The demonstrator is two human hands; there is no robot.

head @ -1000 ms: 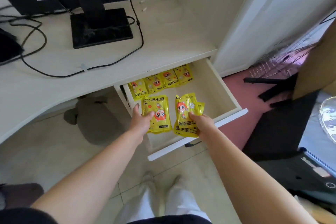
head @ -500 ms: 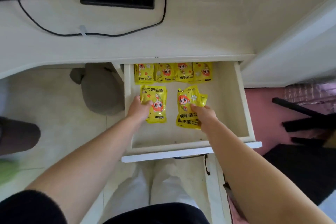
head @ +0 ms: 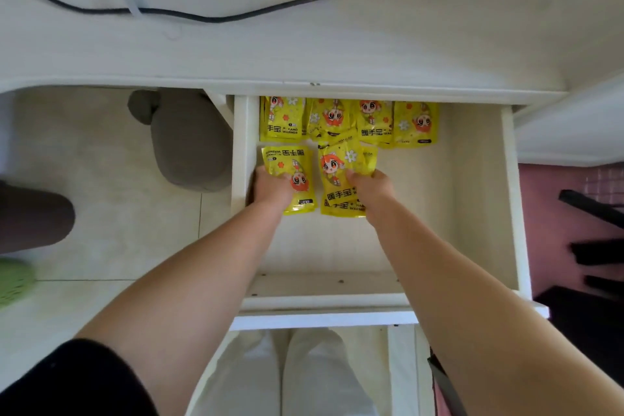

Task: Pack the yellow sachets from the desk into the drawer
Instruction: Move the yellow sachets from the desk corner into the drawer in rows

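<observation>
The white drawer [head: 479,213] stands pulled out under the desk [head: 304,54]. A row of several yellow sachets [head: 347,120] lies along its back, partly under the desk edge. My left hand [head: 270,187] grips one yellow sachet [head: 285,162] against the drawer's left wall. My right hand [head: 369,186] holds a small stack of yellow sachets [head: 337,179] just right of it, resting on the drawer floor. Both hands cover the sachets' lower parts.
A black cable [head: 202,13] curves over the desk top. A grey cushion-like object [head: 189,142] lies on the tiled floor left of the drawer. Dark objects [head: 594,246] sit on the pink floor at right. The drawer's front and right half are bare.
The view has tilted further down over the drawer. Both hands have pushed their sachets slightly toward the back row; the left sachet now sits closer to the left wall.
</observation>
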